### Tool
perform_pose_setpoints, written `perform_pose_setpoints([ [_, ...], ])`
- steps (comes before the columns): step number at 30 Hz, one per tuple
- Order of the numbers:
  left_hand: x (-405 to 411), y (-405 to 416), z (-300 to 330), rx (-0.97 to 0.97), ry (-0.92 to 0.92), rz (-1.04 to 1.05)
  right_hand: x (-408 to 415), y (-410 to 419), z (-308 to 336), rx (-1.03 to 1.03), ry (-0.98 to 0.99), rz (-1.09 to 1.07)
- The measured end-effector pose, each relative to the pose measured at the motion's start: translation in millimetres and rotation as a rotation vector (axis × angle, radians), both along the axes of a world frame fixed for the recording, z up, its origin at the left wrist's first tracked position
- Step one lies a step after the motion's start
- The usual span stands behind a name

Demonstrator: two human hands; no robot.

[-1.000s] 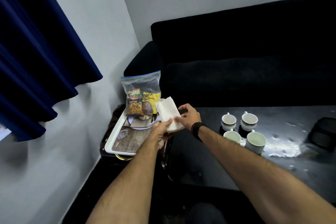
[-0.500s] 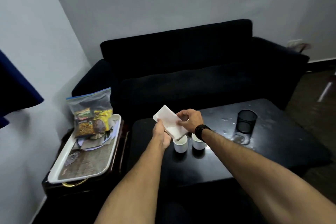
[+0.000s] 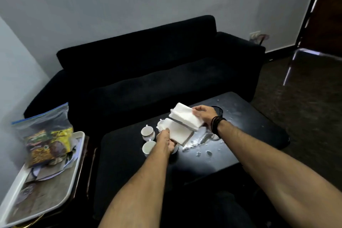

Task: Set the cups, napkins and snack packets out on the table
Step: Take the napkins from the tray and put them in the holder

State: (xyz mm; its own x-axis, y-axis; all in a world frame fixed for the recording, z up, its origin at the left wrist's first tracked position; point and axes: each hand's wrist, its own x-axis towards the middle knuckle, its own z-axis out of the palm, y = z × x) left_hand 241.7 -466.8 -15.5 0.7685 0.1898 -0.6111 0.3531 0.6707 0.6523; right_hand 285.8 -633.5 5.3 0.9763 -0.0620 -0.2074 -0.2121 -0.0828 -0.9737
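Over the black table [image 3: 129, 155] I hold white napkins split into two lots. My right hand [image 3: 203, 114] grips the upper stack of napkins [image 3: 185, 116]. My left hand [image 3: 164, 140] pinches a lower napkin [image 3: 175, 131] by its near edge. Two white cups [image 3: 147, 133] [image 3: 148, 148] stand on the table just left of my left hand; other cups are hidden behind the napkins and hand. A clear zip bag of snack packets [image 3: 46, 137] leans upright on the white tray [image 3: 74, 177] at the left.
A black sofa [image 3: 148, 72] runs behind the table. A dark mesh cup [image 3: 219, 111] stands behind my right wrist. Spilled drops and glare mark the table's middle. The tray rests on a side stand beside the table's left edge. Dark carpet lies to the right.
The single napkin stack has come apart: my right hand lifted the upper part up and right, my left keeps a lower napkin. The view swung right, away from the tray.
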Motion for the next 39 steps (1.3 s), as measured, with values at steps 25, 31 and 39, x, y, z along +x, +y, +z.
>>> perform_pose_setpoints([
  [25,29,-107,-49,0.237,0.017,-0.082,27,-159,-27,-0.173,0.016,-0.22],
  [31,31,-102,-70,0.275,0.048,-0.125,75,-170,2,-0.509,-0.159,-0.265],
  [39,41,-91,-94,0.336,0.08,-0.18,106,-140,6,-0.782,-0.197,-0.097],
])
